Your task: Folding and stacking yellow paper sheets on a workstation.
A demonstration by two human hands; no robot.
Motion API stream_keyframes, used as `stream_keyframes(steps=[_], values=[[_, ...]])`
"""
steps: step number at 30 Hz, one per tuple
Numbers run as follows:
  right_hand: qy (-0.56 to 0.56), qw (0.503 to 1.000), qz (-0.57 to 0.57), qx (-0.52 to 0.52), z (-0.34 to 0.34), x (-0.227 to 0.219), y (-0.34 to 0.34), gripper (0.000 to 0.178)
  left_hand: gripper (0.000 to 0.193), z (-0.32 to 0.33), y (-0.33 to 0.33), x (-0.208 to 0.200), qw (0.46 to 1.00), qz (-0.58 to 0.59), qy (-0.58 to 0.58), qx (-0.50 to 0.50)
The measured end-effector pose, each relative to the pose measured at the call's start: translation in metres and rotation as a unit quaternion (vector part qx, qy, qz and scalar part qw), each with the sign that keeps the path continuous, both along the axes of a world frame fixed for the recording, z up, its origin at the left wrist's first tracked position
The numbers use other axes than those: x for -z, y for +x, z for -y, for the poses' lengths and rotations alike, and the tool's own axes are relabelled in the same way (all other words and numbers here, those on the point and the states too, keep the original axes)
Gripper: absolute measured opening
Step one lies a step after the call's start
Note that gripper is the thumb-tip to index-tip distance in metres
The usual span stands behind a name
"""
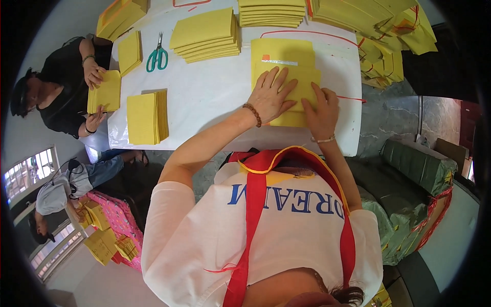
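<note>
Yellow envelopes [282,51] lie on the white-covered table in front of me, one overlapping another. The far one shows a silvery strip and a small orange patch near its flap. My left hand [271,94] rests flat on the near envelope, its fingers spread and pointing away from me. At that envelope's right side, my right hand [323,112] touches down with fingers slightly bent and apart, thumb on the yellow paper. Neither hand is wrapped around anything. What lies beneath my palms is hidden.
Stacks of yellow envelopes [204,36] stand to the far left, beside green-handled scissors [158,57]. A nearer stack [147,117] sits at the table's left. Across there, a person [61,97] handles another bundle. Red strapping [353,98] lies right. Green-wrapped bundles [417,163] stand on the right.
</note>
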State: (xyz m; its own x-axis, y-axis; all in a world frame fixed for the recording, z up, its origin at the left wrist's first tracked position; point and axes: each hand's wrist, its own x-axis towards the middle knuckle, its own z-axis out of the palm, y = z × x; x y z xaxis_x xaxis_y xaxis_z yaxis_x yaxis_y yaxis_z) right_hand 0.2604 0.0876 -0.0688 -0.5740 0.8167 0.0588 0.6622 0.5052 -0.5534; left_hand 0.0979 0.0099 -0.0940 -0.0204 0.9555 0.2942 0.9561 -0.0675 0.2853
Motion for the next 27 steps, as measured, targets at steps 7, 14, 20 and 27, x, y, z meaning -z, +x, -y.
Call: stream_keyframes(steps=[7, 14, 20, 27], values=[[0.128, 0.975, 0.101, -0.151, 0.016, 0.026, 0.021, 0.051, 0.055, -0.001, -0.007, -0.006, 0.998, 0.019, 0.002, 0.058], [-0.144, 0.979, -0.082, -0.116, -0.02, 0.022, 0.032, 0.045, 0.054, 0.002, -0.002, -0.004, 0.979, -0.166, -0.008, 0.122], [-0.248, 0.903, -0.348, 0.046, -0.036, -0.005, 0.009, 0.048, 0.052, -0.011, -0.017, -0.026, 0.991, 0.047, -0.031, 0.12], [-0.281, 0.901, -0.33, 0.035, -0.031, 0.007, 0.005, 0.035, 0.048, 0.004, -0.141, -0.128, 0.968, -0.084, 0.233, 0.034]])
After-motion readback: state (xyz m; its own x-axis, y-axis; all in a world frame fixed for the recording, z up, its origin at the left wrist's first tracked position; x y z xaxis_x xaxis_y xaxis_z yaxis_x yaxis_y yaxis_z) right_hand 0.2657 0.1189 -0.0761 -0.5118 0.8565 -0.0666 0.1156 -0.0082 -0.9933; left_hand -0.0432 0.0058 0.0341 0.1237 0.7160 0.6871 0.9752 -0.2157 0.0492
